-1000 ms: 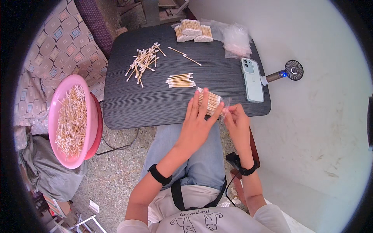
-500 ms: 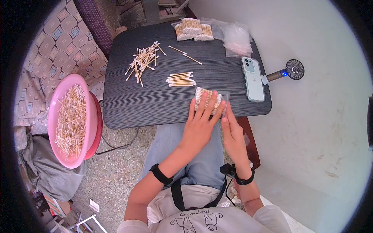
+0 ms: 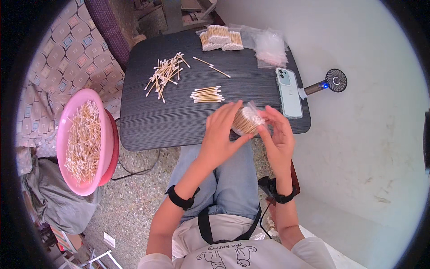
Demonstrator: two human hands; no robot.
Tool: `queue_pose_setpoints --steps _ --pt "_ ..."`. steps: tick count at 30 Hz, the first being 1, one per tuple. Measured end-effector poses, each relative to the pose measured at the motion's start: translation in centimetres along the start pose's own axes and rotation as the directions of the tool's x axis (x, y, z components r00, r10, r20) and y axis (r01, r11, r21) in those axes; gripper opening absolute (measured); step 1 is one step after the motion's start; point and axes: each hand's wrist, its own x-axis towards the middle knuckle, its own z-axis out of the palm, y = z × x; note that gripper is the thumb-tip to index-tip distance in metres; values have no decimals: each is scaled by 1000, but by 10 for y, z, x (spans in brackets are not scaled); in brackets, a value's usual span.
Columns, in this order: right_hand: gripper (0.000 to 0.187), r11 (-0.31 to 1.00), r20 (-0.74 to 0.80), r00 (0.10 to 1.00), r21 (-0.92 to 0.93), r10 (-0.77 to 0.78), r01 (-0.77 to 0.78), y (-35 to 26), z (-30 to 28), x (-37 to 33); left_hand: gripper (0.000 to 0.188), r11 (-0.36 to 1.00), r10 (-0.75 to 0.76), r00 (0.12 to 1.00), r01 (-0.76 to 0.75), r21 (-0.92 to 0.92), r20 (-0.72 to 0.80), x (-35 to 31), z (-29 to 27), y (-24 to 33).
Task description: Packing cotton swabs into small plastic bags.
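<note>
Left hand [image 3: 220,134] and right hand [image 3: 278,134] clasp a seemingly plastic-wrapped cylindrical wooden swab bundle [image 3: 247,121].

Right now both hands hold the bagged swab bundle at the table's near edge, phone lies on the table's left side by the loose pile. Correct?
Not quite. The head view shows the phone on the table's right side, near the small handheld fan, not by the loose pile. The rest holds: left hand and right hand hold the bagged swab bundle at the near edge.
</note>
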Motion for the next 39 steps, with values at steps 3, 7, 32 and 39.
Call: queue_pose_setpoints --steps 3,7,32,39 --pt "44 997 112 990 14 -81 79 2 -5 9 63 973 -54 996 70 -219 77 17 -2 -1" --pt "46 980 48 982 -72 -182 185 5 -1 21 51 847 -183 973 228 -480 140 20 4 -4" --pt "38 892 174 973 401 150 -209 5 21 18 46 903 -189 980 196 -383 56 13 5 9" --pt "35 830 202 966 501 163 -245 8 18 17 48 803 -190 978 207 -559 89 4 7 3"
